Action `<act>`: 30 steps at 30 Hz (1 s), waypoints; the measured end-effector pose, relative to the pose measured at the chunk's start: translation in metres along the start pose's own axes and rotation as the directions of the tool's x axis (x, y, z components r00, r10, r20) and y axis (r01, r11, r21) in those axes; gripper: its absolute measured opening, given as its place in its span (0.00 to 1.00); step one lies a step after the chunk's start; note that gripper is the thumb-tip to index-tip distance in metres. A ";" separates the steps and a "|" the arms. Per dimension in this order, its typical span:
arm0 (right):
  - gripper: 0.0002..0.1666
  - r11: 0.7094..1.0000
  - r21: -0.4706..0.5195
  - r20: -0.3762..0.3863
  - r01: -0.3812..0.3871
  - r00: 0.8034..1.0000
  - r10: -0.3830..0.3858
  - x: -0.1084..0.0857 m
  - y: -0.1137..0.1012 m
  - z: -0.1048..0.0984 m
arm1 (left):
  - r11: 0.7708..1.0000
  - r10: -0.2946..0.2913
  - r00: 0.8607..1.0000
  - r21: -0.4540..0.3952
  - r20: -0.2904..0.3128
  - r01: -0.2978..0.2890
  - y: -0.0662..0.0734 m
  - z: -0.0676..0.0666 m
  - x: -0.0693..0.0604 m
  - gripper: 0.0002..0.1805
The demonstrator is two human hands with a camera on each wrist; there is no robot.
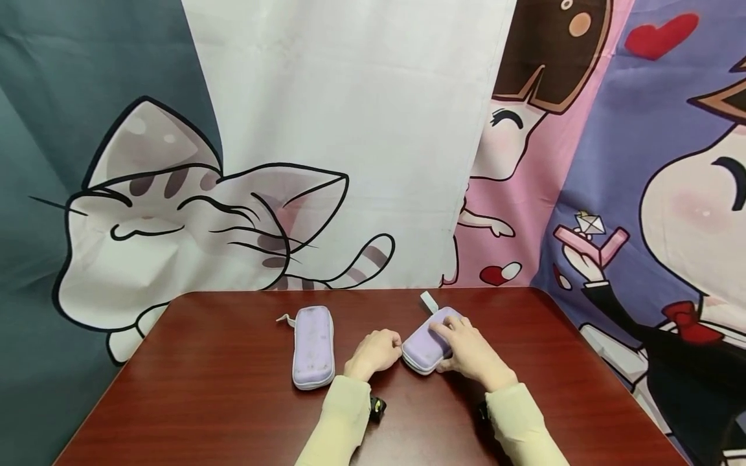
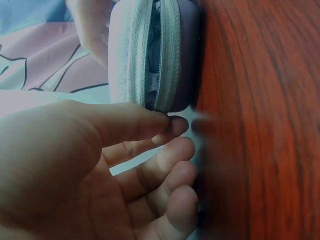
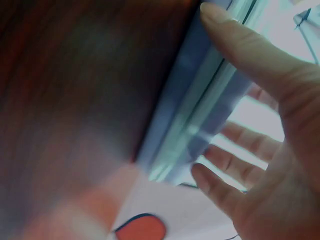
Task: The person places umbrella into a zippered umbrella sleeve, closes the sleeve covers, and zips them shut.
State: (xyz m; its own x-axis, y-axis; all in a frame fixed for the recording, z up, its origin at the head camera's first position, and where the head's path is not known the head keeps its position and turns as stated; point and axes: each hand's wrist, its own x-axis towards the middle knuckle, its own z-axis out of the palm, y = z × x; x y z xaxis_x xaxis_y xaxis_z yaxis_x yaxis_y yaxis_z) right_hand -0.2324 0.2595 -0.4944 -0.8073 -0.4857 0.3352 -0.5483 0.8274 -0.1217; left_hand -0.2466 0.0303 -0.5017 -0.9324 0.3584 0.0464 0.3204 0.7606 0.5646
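Note:
A light purple zippered pencil case (image 1: 428, 346) lies slanted on the table, its pale loop pointing away. My right hand (image 1: 471, 353) holds it, with fingers over the top and the thumb along the near side. In the right wrist view the thumb (image 3: 245, 47) presses by the zipper band. At the case's left near end, my left hand (image 1: 375, 353) pinches the zipper's end between thumb and forefinger; the pull is hidden there. The left wrist view shows the zipper (image 2: 154, 60) parted, with dark inside. A second purple pencil case (image 1: 313, 349) lies to the left, untouched.
Both cases lie on a reddish-brown wooden table (image 1: 221, 401). Behind it hangs a cartoon-printed cloth (image 1: 350, 129) that meets the table's far edge. Dark wrist devices (image 1: 377, 409) sit under the sleeves.

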 end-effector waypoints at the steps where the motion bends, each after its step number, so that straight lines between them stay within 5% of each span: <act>1: 0.45 1.000 0.027 -0.006 0.007 1.000 -0.007 -0.001 0.004 0.001 | 1.000 -0.004 1.000 0.001 0.001 0.004 0.000 0.000 0.000 0.06; 8: 0.44 0.989 0.129 0.005 0.075 0.997 -0.076 0.000 0.023 0.006 | 1.000 -0.012 1.000 -0.022 0.010 0.012 0.000 0.002 0.001 0.06; 13: 0.44 0.990 0.126 0.044 0.056 0.997 -0.062 0.004 0.021 0.003 | 1.000 -0.014 1.000 -0.024 -0.016 0.014 0.001 0.000 -0.001 0.06; 18: 0.46 0.997 0.071 0.095 -0.043 0.995 0.036 0.011 0.011 -0.002 | 1.000 -0.020 0.999 -0.021 -0.035 0.019 -0.001 0.000 -0.001 0.05; 24: 0.47 0.980 0.009 0.169 -0.201 0.966 0.196 0.016 -0.003 -0.006 | 0.999 -0.024 0.999 -0.033 -0.045 0.023 -0.004 0.001 0.001 0.04; 30: 0.47 0.972 -0.032 0.169 -0.233 0.957 0.235 0.017 -0.008 -0.007 | 0.999 -0.025 0.996 -0.023 -0.083 0.023 -0.008 0.006 0.002 0.04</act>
State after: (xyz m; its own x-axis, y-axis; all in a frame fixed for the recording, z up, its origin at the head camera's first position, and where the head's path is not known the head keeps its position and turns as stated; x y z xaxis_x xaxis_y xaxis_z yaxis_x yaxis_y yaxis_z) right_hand -0.2398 0.2468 -0.4811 -0.9386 -0.3176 0.1344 -0.3374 0.9264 -0.1669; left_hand -0.2496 0.0279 -0.5108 -0.9508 0.2930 0.1004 0.2948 0.7563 0.5840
